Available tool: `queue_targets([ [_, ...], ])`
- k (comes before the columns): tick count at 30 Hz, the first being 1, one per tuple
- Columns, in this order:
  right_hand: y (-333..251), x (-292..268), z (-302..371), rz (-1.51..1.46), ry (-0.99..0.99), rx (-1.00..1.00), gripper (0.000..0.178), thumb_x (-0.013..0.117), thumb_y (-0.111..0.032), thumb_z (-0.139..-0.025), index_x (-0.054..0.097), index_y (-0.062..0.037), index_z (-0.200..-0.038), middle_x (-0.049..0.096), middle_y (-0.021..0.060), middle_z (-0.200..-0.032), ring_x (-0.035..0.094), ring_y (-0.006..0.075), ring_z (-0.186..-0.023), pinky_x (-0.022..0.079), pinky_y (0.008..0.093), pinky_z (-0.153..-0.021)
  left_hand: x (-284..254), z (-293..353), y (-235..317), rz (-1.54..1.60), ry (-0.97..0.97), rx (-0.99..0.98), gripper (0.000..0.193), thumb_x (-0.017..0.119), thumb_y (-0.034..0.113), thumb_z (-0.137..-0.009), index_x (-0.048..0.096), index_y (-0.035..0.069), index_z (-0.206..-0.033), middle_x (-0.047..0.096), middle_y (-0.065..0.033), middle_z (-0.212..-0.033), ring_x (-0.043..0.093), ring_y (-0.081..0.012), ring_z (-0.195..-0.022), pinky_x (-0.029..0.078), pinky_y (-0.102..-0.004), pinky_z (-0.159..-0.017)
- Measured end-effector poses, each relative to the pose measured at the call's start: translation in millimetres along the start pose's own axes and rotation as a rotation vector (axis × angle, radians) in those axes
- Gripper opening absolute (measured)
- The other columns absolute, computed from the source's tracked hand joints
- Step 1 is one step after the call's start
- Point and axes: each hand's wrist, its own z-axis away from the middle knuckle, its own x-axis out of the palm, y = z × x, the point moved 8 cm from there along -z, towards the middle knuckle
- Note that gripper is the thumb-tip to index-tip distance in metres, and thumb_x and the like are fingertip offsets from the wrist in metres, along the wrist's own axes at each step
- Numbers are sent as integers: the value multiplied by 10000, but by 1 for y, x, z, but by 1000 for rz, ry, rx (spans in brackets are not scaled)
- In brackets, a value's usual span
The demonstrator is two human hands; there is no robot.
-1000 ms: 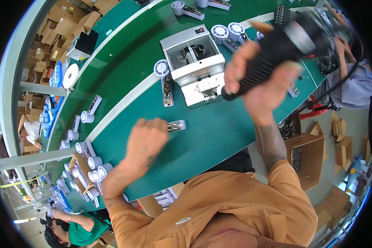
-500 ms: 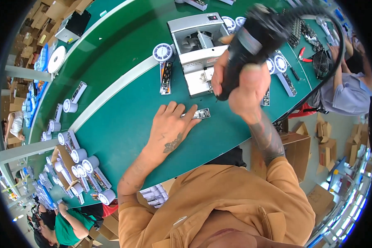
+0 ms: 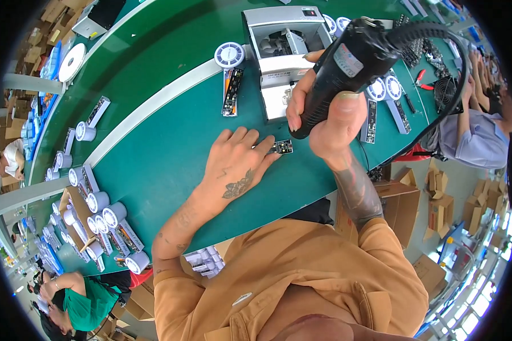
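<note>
My right hand (image 3: 338, 122) is wrapped round a black electric screwdriver (image 3: 337, 77), whose cord runs off to the right. The screwdriver's lower end points down, just above and beside a small housing with a circuit board (image 3: 284, 147) on the green bench. My left hand (image 3: 236, 162) lies over that piece's left end, gripping it between thumb and fingers, so much of the piece is hidden. Beyond my hands stands a grey screw feeder (image 3: 284, 62) with an open top. A white round-headed unit (image 3: 230, 57) with an exposed board lies to its left.
More white units (image 3: 115, 215) cluster at the left bench edge, some in a cardboard box (image 3: 77, 207). Others (image 3: 376, 90) lie right of the feeder, near red-handled pliers (image 3: 422, 79). A pale rail (image 3: 153, 108) crosses the bench. Co-workers sit at far right and lower left.
The screwdriver's lower end has come closer to the small board piece. That piece now shows its dark component side more plainly. The whole view has shifted slightly.
</note>
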Motion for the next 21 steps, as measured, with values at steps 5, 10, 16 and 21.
queue_targets([
  [5, 4, 2, 2, -31, -17, 19, 891, 512, -730, -894, 403, 92, -1219, 521, 96, -632, 504, 144, -450, 417, 272, -421, -3, 0, 0, -1, 54, 15, 219, 717, 280, -856, 720, 97, -975, 592, -46, -791, 582, -209, -801, 424, -345, -691],
  [10, 12, 3, 9, -79, -59, 38, 890, 536, -761, -859, 418, 66, -1167, 525, 94, -633, 496, 145, -451, 415, 276, -425, 0, 1, 1, -22, 59, 28, 235, 724, 302, -847, 718, 100, -967, 588, -39, -790, 583, -203, -802, 423, -342, -684],
  [16, 9, -17, 25, -263, -17, 192, 917, 508, -885, -756, 439, -79, -1189, 504, 81, -651, 494, 207, -464, 423, 335, -437, 0, 6, 5, -90, 91, 66, 250, 737, 321, -834, 707, 110, -964, 571, -25, -785, 577, -194, -796, 423, -337, -678],
  [21, -50, -41, -18, -414, 10, -219, 956, 287, -916, -808, 486, -86, -1237, 488, 62, -700, 498, 170, -506, 447, 332, -445, 10, -8, 26, -149, 140, 111, 269, 742, 331, -830, 703, 117, -986, 550, -19, -783, 566, -183, -788, 420, -333, -673],
])
